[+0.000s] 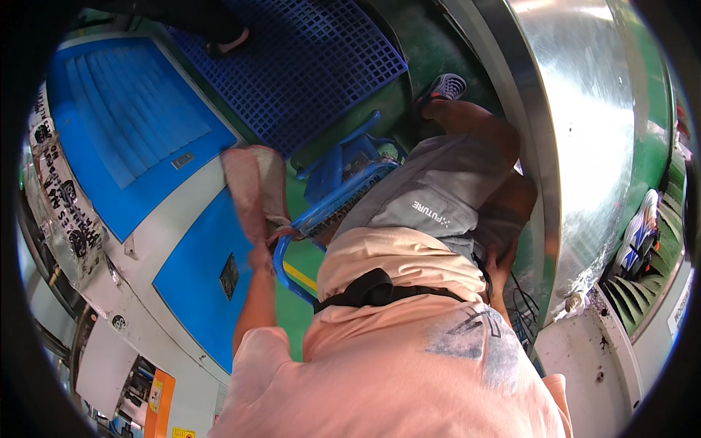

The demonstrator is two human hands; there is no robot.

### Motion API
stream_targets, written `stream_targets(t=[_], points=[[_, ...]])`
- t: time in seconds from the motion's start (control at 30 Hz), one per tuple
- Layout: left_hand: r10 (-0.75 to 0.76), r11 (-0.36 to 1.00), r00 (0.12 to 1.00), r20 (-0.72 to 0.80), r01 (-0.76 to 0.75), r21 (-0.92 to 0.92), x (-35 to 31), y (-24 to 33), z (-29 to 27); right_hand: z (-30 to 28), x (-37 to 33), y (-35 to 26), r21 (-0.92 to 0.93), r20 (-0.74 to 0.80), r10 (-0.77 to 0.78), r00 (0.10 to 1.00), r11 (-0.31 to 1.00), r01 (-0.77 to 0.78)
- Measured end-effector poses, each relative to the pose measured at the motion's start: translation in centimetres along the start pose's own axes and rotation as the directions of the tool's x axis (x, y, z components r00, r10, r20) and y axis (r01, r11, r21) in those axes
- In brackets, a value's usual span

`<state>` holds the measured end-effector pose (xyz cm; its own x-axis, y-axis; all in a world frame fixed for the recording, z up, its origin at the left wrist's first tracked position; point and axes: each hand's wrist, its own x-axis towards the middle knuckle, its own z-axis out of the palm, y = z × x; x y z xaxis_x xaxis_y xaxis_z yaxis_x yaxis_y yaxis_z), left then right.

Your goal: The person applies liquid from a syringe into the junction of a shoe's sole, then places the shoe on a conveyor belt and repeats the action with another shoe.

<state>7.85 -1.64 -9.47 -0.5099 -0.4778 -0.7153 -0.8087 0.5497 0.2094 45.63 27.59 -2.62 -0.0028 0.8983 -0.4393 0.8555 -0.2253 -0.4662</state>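
Observation:
A pinkish cloth [245, 179] hangs from my left hand [258, 252], which looks closed around its narrow end, though motion blurs the fingers. The cloth spreads out against the edge of a blue-panelled machine. Right beside this hand is the curved blue tube of a blue frame [332, 201], perhaps a chair. On my other side, my right hand [501, 270] rests low against the grey shorts [420, 197], its visible fingers apart. Part of that hand is hidden by the clothing, and I see nothing in it.
To the left stands the white machine with blue panels [197, 274]. A blue plastic grating [292, 69] covers floor ahead, with another person's foot [232, 42] on it. A shiny metal housing [584, 124] curves along the right, near dark cables [524, 310].

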Motion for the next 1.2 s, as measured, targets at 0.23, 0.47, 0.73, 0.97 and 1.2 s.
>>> stream_targets(t=[0.23,0.47,0.73,0.97,1.2], points=[[0.150,0.984,0.972,0.182,-0.164,0.067,-3.4,4.1,1.5,0.3,0.6,1.6,0.067,-0.040,-0.073,0.997,0.995,0.076],[0.354,0.935,0.914,0.201,-0.342,-0.090,-6.6,6.9,4.4,0.9,1.9,4.1,0.098,-0.063,-0.070,0.996,0.992,0.076],[0.738,0.638,0.651,0.176,-0.759,0.132,-6.5,5.6,8.3,0.8,3.4,4.9,0.079,-0.083,0.052,0.995,0.996,-0.046],[0.862,0.035,0.151,0.484,-0.970,0.240,-10.2,7.0,14.9,4.3,1.7,9.1,0.161,0.083,0.247,0.966,0.953,-0.257],[0.583,-0.373,-0.276,0.764,-0.927,-0.050,-19.1,8.5,20.0,11.0,0.4,14.1,0.286,0.017,0.199,0.980,0.938,-0.195]])
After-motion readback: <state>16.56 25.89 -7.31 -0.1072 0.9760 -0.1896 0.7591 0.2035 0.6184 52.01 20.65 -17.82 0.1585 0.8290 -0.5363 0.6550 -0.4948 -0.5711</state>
